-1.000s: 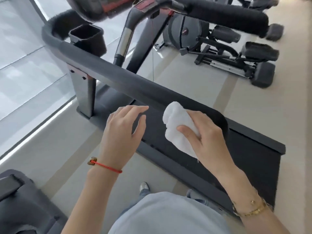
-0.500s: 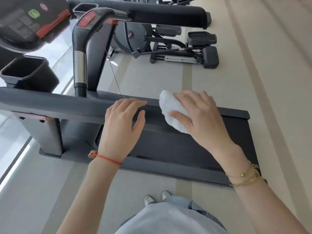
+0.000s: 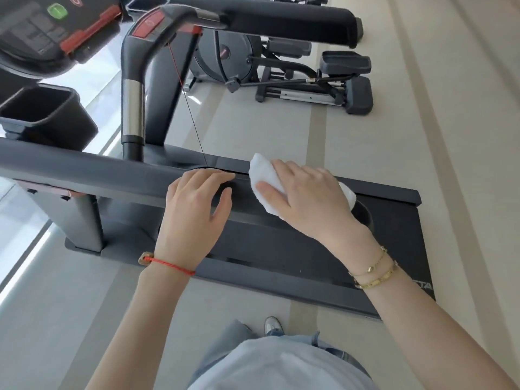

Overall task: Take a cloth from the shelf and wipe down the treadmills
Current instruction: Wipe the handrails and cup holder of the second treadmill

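A dark grey treadmill fills the middle of the head view, its near padded handrail (image 3: 84,171) running from the left edge toward the centre. My right hand (image 3: 304,201) lies over a white cloth (image 3: 263,171) and presses it onto the handrail's right end, thumb and fingers wrapped round the cloth. Just left of it, my left hand (image 3: 194,212) rests on the same rail with fingers curled over its top. The belt deck (image 3: 394,235) lies below both hands. The rail's end cap is mostly hidden by my right hand.
The treadmill console (image 3: 42,32) with a green button and a black cup holder (image 3: 42,114) sit at upper left. A far handrail (image 3: 281,21) crosses the top. An elliptical trainer (image 3: 295,77) stands behind on the beige floor. A window wall runs along the left.
My view swung right and down, bringing the console and far rail into sight. My right hand slid the cloth along the rail end; my left hand settled onto the rail.
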